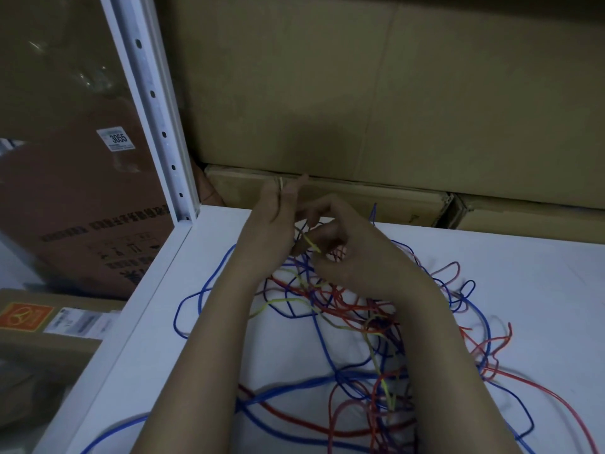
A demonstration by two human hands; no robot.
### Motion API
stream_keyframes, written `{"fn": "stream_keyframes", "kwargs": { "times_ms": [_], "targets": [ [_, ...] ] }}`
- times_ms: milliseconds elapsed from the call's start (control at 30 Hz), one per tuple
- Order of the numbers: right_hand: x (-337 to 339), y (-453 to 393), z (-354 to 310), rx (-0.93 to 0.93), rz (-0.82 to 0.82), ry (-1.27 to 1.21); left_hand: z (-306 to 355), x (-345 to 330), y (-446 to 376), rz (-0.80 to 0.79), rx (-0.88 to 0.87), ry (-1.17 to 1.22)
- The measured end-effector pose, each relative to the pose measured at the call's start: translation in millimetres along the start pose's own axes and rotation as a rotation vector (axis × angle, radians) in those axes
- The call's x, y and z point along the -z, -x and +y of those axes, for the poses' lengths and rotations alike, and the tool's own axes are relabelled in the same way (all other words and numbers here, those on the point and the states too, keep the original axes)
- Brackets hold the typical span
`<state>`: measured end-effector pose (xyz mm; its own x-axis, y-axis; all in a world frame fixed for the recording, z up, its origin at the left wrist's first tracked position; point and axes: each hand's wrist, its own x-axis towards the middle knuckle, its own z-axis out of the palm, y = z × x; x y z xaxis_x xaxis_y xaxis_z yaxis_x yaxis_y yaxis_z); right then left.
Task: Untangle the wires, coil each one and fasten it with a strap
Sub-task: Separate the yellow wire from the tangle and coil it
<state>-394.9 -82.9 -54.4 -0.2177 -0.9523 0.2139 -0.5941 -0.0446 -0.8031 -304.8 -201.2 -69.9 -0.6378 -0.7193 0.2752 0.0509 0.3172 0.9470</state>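
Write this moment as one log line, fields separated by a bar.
stage: untangling | left hand: pinches thin strand | right hand: pinches yellow wire | wire tangle: loose on white table

My right hand [347,253] hides where the yellow wire [311,245] ends; the tangled wires [360,339] run off the bottom edge.

A white label [116,138] on the brown carton [82,204] reads "3055".

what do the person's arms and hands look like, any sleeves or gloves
Both arms are bare from the lower frame edge to the wrists: no sleeves in view. The left hand and right hand wear no gloves, and no rings, watch or bracelets show in the dim light.
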Motion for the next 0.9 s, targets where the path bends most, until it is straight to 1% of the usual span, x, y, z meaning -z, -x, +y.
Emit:
{"fn": "stream_keyframes", "kwargs": {
  "times_ms": [33, 100, 167, 233, 300, 367, 467, 533, 633, 700, 800, 900],
  "targets": [
    [2.6, 0.6, 0.8, 0.005, 0.031, -0.013, -2.7, 1.6, -1.0, 0.004, -0.012, -0.075],
    [5.2, 0.9, 2.9, 0.004, 0.097, 0.0, -8.2, 3.4, -3.4, -0.02, -0.02, -0.118],
    [5.4, -0.2, 5.5, 0.006, 0.163, 0.095, -10.6, 1.9, -3.4, -0.094, -0.046, -0.136],
    [7.0, -0.6, 8.2, 0.02, 0.229, 0.201, -11.9, -1.9, -1.4, -0.166, -0.089, -0.202],
    [11.0, 0.4, 10.8, 0.005, 0.273, 0.31, -13.2, -3.9, -0.1, -0.193, -0.1, -0.225],
    [14.2, 1.8, 13.9, -0.055, 0.293, 0.358, -13.1, -2.4, -0.7, -0.187, -0.072, -0.21],
    [14.6, 1.6, 15.1, -0.08, 0.26, 0.344, -13.6, -0.5, -1.5, -0.219, -0.041, -0.213],
    [15.3, 2.8, 14.3, -0.063, 0.213, 0.311, -14.7, 0.2, -1.4, -0.255, -0.028, -0.208],
    [20.4, 7.3, 15.5, -0.108, 0.126, 0.277, -18.1, 3.5, -2.2, -0.283, -0.031, -0.209],
    [22.4, 8.1, 18.2, -0.138, 0.114, 0.294, -19.9, 4.4, -2.2, -0.268, -0.014, -0.212],
    [22.6, 3.0, 22.2, -0.191, 0.193, 0.357, -18.7, 4.9, -1.9, -0.235, 0.019, -0.194],
    [22.3, 1.1, 24.1, -0.181, 0.369, 0.476, -16.7, 6.5, -2.3, -0.282, -0.01, -0.244]
  ]
}}
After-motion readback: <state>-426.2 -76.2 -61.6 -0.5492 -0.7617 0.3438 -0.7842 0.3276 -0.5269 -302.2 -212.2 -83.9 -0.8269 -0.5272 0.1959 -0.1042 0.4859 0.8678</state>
